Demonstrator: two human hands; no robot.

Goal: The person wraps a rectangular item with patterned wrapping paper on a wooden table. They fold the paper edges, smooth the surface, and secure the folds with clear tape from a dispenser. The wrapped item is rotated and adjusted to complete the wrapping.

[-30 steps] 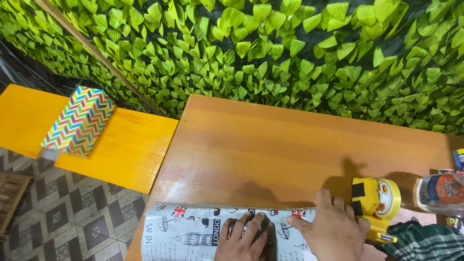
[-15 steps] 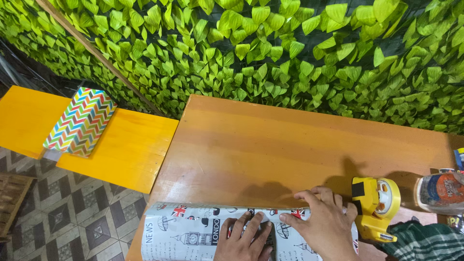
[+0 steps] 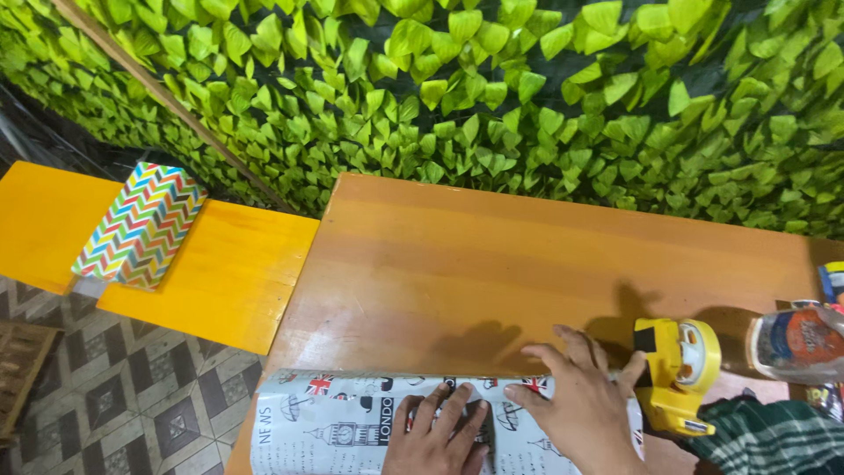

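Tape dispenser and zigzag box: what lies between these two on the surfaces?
In the head view, only bare wood lies between the tape dispenser and the zigzag box: the brown table, then the yellow bench. The hands and printed paper sit nearer the camera.

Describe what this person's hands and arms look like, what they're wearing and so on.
Both hands are bare, with no gloves. No ring or watch shows on the left hand or the right hand. A dark green sleeve with thin white stripes shows at the lower right.
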